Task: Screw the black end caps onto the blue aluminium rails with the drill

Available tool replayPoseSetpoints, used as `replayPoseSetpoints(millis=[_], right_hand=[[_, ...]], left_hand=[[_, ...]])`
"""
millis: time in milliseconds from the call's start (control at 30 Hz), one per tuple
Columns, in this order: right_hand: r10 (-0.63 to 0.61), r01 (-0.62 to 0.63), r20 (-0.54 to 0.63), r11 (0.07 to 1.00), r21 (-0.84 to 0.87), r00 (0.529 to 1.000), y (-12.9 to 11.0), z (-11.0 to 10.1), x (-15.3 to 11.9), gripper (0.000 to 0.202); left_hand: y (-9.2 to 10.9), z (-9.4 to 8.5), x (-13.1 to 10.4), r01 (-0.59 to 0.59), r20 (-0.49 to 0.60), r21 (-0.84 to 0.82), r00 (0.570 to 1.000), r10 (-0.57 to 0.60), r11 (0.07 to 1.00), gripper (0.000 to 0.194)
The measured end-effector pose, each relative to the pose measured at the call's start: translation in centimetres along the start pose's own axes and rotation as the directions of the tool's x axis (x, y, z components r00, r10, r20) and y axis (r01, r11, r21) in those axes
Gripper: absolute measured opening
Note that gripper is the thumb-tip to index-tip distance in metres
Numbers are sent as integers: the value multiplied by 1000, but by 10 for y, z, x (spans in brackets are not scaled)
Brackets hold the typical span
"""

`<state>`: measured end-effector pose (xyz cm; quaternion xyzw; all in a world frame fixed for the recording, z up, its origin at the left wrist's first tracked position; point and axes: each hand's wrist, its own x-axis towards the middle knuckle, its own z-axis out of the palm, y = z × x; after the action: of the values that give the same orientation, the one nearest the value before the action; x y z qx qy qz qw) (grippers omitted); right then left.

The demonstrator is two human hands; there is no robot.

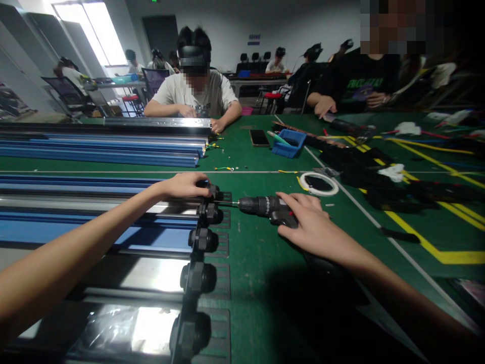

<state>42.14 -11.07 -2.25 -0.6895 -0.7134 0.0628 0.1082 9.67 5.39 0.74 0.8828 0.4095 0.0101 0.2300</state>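
My right hand (308, 220) is wrapped round a black cordless drill (261, 206) lying sideways, its long thin bit pointing left at the end of a metal profile. My left hand (187, 185) rests on the far profiles, its fingers curled at a black cable gland (212, 191); what the fingertips grip is partly hidden. Several long blue and silver profiles (159, 235) lie side by side at the left, each with a black end cap and gland (202, 239). Slotted black tabs (223, 280) stick out from the caps.
Across the green table (250, 253), a person handles another profile (159, 123). A phone (259, 138), blue bin (288, 143) and white cable coil (319, 184) lie beyond the drill. Black parts and cables (356, 167) cover the right, near another person.
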Motion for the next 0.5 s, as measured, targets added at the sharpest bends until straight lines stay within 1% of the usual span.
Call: replayPoseSetpoints(millis=[300,500], right_hand=[[-15,15,-21,1000,-1,1000,1,2,0,72],[-16,16,-16,1000,-7,1000,2,2,1,74]], left_hand=[[4,-2,-2,-13,8,7,1000,13,1000,61],[2,-1,0,-14,8,-2,1000,14,1000,59]])
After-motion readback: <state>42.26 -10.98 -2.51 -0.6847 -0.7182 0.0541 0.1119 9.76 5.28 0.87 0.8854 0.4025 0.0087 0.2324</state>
